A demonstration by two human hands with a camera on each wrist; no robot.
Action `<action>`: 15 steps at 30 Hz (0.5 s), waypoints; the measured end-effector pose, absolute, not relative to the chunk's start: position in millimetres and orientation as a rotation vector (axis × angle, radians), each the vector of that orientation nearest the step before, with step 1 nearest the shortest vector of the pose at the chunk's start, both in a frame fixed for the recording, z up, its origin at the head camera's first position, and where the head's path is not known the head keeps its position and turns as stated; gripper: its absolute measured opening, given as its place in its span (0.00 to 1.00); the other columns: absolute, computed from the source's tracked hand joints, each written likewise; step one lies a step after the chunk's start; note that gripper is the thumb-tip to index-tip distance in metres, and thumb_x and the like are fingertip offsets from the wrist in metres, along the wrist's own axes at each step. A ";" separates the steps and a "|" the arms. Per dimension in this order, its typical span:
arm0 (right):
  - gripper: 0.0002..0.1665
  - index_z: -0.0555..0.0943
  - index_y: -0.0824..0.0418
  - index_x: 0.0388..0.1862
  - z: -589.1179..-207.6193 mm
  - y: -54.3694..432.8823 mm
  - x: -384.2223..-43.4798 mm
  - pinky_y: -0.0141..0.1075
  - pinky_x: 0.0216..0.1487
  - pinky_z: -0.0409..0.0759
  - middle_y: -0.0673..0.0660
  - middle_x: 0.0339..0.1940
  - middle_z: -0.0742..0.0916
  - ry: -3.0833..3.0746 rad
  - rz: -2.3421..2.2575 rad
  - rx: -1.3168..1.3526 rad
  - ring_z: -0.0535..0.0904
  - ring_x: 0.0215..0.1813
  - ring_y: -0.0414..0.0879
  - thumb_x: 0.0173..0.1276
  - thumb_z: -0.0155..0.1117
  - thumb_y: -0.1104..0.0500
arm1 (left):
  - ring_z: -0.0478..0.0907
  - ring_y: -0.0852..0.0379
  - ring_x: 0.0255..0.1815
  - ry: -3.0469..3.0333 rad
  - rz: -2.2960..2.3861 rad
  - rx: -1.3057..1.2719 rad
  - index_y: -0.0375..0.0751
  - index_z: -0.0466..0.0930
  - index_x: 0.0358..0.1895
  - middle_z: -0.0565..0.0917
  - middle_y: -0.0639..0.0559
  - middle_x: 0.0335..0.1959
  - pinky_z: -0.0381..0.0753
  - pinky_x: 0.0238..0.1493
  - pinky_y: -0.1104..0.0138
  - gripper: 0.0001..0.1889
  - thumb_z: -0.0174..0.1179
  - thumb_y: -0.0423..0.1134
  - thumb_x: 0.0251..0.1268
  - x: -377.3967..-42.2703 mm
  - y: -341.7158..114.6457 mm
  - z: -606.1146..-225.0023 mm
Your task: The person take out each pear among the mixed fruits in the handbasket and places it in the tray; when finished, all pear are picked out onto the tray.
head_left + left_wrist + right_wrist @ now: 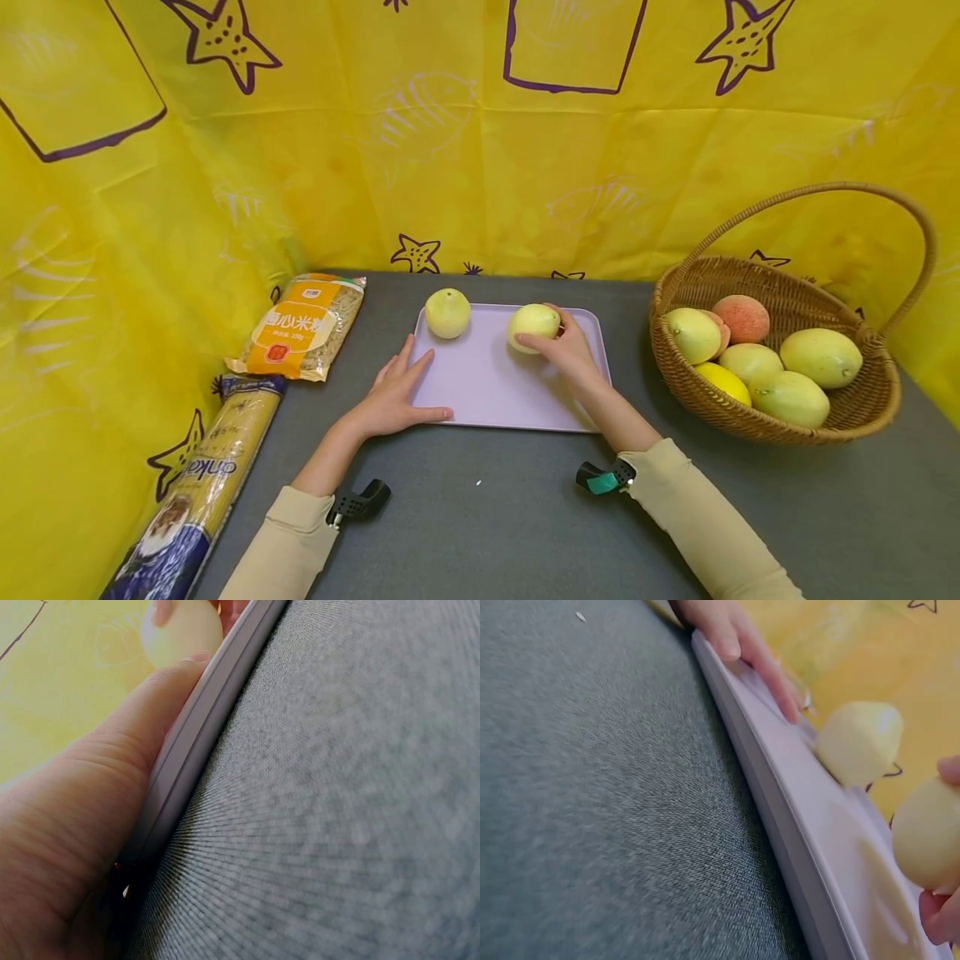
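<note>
A lilac rectangular tray (480, 392) lies on the dark grey table. One small pale yellow-green melon (447, 314) sits at its far left corner. My right hand (568, 346) grips a second pale melon (531, 327) over the tray's right half, thumb on the near side and fingers behind. In the right wrist view that held melon (928, 838) appears just above the tray surface. My left hand (393, 393) spreads at the tray's near left corner, its straight thumb touching the front rim (191, 739) and its fingers along the left side.
To the right stands a wicker basket (678, 387) with a tall handle, holding several pale melons, a peach (741, 318) and a bright yellow fruit (723, 383). On the left lie an orange-and-clear food packet (303, 327) and a long pasta bag (202, 483). A yellow patterned cloth (480, 183) hangs behind.
</note>
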State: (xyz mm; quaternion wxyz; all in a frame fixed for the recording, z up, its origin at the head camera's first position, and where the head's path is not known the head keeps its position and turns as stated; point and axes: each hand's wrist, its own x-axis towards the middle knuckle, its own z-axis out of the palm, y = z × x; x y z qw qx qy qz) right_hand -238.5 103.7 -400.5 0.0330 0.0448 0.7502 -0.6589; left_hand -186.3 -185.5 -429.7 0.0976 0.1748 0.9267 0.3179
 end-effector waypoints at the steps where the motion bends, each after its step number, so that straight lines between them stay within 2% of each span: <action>1: 0.49 0.62 0.62 0.72 -401.1 102.1 -239.8 0.45 0.62 0.68 0.63 0.65 0.71 2.323 -2.022 0.139 0.69 0.61 0.54 0.54 0.76 0.61 | 0.33 0.31 0.76 2.745 0.942 0.519 0.39 0.50 0.78 0.29 0.37 0.78 0.34 0.69 0.38 0.56 0.67 0.65 0.52 -186.3 -185.5 -429.7; 15: 0.48 0.65 0.62 0.68 -408.9 86.1 -255.5 0.46 0.61 0.69 0.61 0.61 0.76 2.639 -1.830 0.003 0.72 0.59 0.54 0.49 0.79 0.60 | 0.35 0.30 0.75 2.766 0.945 0.527 0.37 0.51 0.77 0.30 0.36 0.78 0.36 0.69 0.39 0.56 0.69 0.62 0.52 -186.3 -184.3 -431.4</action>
